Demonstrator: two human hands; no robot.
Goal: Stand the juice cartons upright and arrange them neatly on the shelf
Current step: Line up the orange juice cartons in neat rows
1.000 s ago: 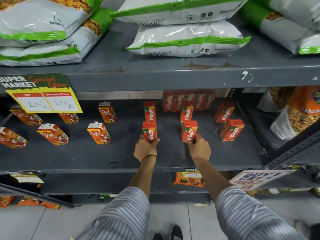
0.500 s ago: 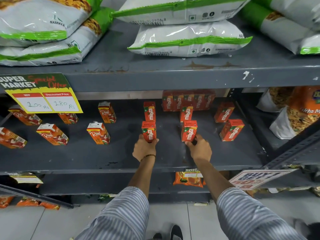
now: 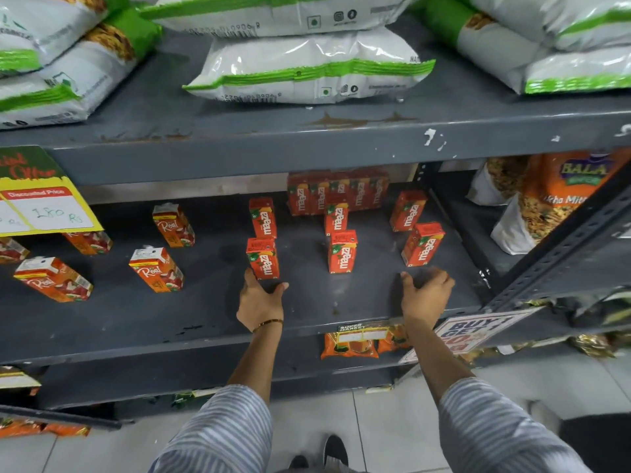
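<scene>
Your left hand point(image 3: 261, 302) sits at the base of the front-left Maaza carton point(image 3: 263, 258), thumb and fingers point(image 3: 282, 286) spread loosely around its foot, touching it but not clamped. Your right hand point(image 3: 425, 295) hovers over bare shelf point(image 3: 205, 315) just in front of the right-front Maaza carton point(image 3: 422, 244), fingers curled and half open, holding nothing.

Count the loose Maaza cartons: six upright, in three pairs running front to back, left, middle and right. The middle front carton point(image 3: 342, 251) stands free between your hands. Against the shelf's back edge a wrapped multipack point(image 3: 336, 192) sits in shadow, and how many it holds is hard to read.

Toward the shelf's left edge stand the Real cartons point(image 3: 156, 269), leaning in this wide view; five show, two of them partly hidden behind the yellow price tag point(image 3: 44, 206) hanging from the shelf above, and one cut off by the frame's edge.

Above, white-and-green snack bags point(image 3: 307, 66) lie stacked. At the right, past the slotted upright point(image 3: 560, 247), an orange snack bag point(image 3: 560, 199) sits in the next bay. A "Buy 1 Get 1" sign point(image 3: 478, 331) hangs off the shelf's front edge by your right wrist, with orange packets point(image 3: 351, 344) below.
</scene>
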